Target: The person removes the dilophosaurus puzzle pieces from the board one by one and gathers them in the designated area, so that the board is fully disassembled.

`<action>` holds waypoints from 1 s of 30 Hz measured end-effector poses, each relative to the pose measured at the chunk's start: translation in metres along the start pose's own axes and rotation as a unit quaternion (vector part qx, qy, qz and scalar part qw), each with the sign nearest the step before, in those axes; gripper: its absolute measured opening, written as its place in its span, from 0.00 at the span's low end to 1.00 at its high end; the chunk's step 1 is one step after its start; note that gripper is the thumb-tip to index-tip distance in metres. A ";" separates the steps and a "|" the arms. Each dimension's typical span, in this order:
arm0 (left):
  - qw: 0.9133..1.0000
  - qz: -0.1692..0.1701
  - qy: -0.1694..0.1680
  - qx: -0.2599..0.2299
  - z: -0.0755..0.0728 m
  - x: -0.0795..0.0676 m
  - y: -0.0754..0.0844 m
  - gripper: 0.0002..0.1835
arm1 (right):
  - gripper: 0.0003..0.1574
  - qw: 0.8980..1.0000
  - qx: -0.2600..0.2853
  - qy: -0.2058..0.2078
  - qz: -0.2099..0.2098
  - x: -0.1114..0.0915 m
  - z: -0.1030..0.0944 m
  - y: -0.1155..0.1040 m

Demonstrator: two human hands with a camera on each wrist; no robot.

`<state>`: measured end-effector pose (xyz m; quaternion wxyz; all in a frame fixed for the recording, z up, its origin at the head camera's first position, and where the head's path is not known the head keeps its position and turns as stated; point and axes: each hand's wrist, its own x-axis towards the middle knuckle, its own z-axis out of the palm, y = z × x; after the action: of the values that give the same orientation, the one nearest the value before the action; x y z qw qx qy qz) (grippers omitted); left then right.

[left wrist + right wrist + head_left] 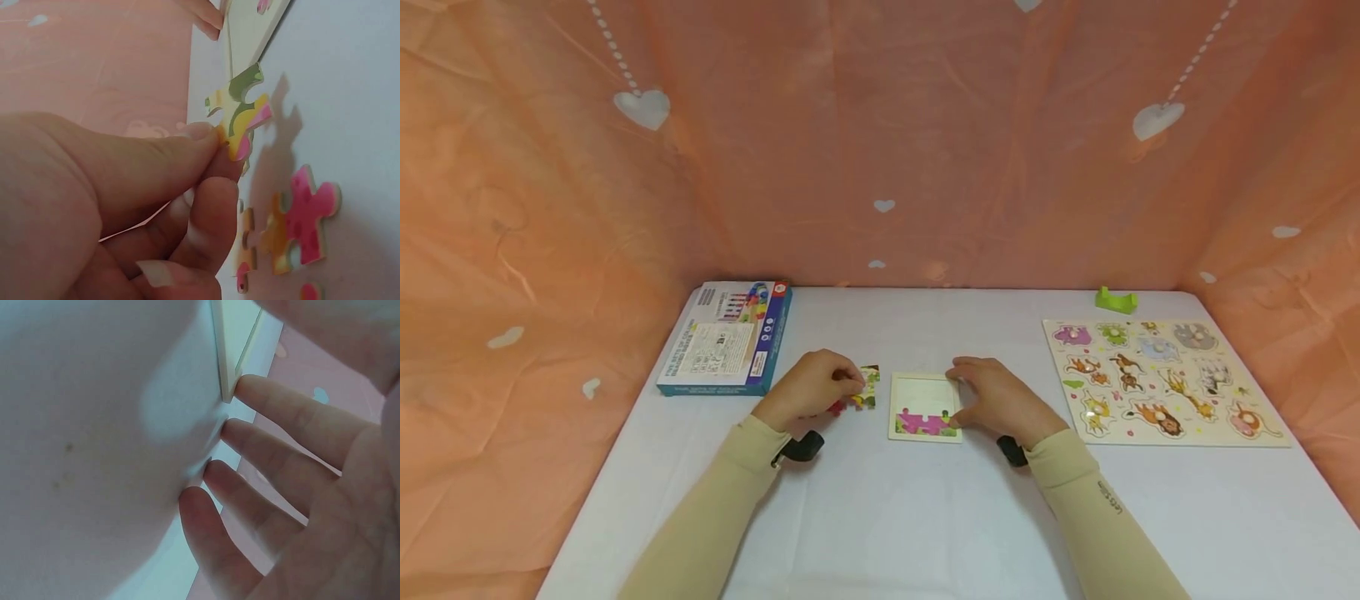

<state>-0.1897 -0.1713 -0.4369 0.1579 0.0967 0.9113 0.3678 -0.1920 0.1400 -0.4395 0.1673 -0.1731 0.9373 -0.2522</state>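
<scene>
The piece (pixel 240 112) is up off the table (pixel 865 517), pinched between thumb and finger of the left hand (pixel 812 383), the fingertips hiding one end. From overhead that hand covers part of the loose pieces; its wrist view bares a pink piece (pixel 306 215). The tray (pixel 927 393) sits alongside, mostly cut off in the right wrist view, where the right hand (pixel 1000 400) spreads its fingers, one touching the rim. I can't read the small print on the box (pixel 722 346).
</scene>
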 end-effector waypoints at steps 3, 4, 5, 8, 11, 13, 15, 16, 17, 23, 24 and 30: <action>1.000 -0.002 -0.007 -0.001 0.001 0.001 0.000 0.05 | 0.46 1.000 0.003 0.000 0.000 -0.001 0.001 0.001; 1.000 0.000 -0.007 0.000 0.002 0.001 0.000 0.05 | 0.46 1.000 0.004 0.001 0.002 -0.001 0.001 0.001; 1.000 0.002 -0.008 0.002 0.002 0.001 0.000 0.04 | 0.46 1.000 0.004 0.001 0.002 0.000 0.001 0.001; 1.000 0.005 -0.004 0.007 0.004 0.001 0.001 0.04 | 0.46 1.000 0.001 0.000 0.001 0.001 0.001 0.002; 1.000 0.003 0.000 0.012 0.004 0.002 0.001 0.03 | 0.46 1.000 0.002 -0.003 0.004 0.001 0.001 0.002; 1.000 0.002 0.001 0.015 0.004 0.002 0.001 0.03 | 0.46 1.000 0.003 -0.004 0.007 0.001 0.000 0.003; 1.000 0.002 0.001 0.018 0.005 0.003 0.001 0.03 | 0.46 1.000 0.003 -0.004 0.009 0.000 0.000 0.003; 1.000 0.003 0.001 0.019 0.005 0.003 0.000 0.03 | 0.46 1.000 0.002 -0.003 0.008 0.000 -0.001 0.002; 1.000 0.003 0.001 0.020 0.005 0.003 0.000 0.03 | 0.46 1.000 0.001 -0.002 0.006 0.000 -0.001 0.002; 1.000 -0.001 0.001 0.016 0.004 0.002 0.000 0.03 | 0.46 1.000 0.001 -0.002 0.004 0.000 -0.001 0.001; 1.000 -0.001 0.002 0.013 0.004 0.003 0.000 0.04 | 0.46 1.000 0.002 -0.002 0.004 0.001 -0.001 0.002; 1.000 0.013 0.012 -0.003 0.005 0.002 0.001 0.05 | 0.45 1.000 0.001 -0.004 0.005 0.001 -0.001 0.002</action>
<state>-0.1895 -0.1667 -0.4399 0.1426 0.1032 0.9106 0.3740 -0.1938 0.1416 -0.4400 0.1729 -0.1693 0.9370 -0.2519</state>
